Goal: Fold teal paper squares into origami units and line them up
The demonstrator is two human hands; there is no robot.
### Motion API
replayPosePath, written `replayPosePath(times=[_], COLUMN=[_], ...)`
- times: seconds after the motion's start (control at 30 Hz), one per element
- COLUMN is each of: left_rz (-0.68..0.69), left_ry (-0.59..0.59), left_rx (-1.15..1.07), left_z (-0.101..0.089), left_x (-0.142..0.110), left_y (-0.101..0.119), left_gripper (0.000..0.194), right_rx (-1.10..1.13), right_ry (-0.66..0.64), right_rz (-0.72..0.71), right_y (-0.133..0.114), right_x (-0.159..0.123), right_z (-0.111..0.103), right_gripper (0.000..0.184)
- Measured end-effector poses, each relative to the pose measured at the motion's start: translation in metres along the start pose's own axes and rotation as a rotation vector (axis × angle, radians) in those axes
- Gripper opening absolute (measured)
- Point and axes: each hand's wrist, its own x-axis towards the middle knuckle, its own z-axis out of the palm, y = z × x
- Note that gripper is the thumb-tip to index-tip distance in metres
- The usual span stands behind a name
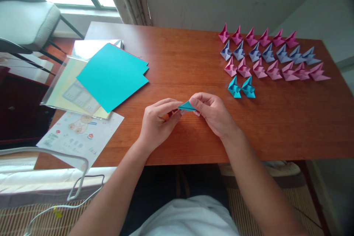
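Note:
Between my two hands is a small folded piece of teal paper (187,106), held just over the front part of the table. My left hand (159,120) pinches its left end between thumb and fingers. At the right end, my right hand (211,112) grips it the same way, and its fingers hide part of the folds. Two finished-looking teal origami figures (234,87) stand a little beyond my right hand. Behind them are rows of pink origami figures (273,70), lilac origami figures (267,54) and darker pink origami figures (251,37).
Teal paper sheets (113,75) lie stacked at the left on a clear plastic packet (59,88) of pale yellow paper. A printed white sheet (83,136) lies nearer me. The wooden table (177,62) ends close to my body. A chair (27,22) stands beyond its left side.

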Motion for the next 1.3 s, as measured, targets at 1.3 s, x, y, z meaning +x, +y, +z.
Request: replayPosePath(times=[1.3], left_rz=[0.087], left_ry=[0.175], left_rx=[0.062], left_z=[0.0019], left_x=[-0.0044], left_y=[-0.0071], left_gripper=[0.018], right_rx=[0.049], right_ry=[-0.034], right_rz=[-0.055], right_y=[0.0002], right_x=[-0.0009], right_z=[0.0077], right_gripper=[0.024])
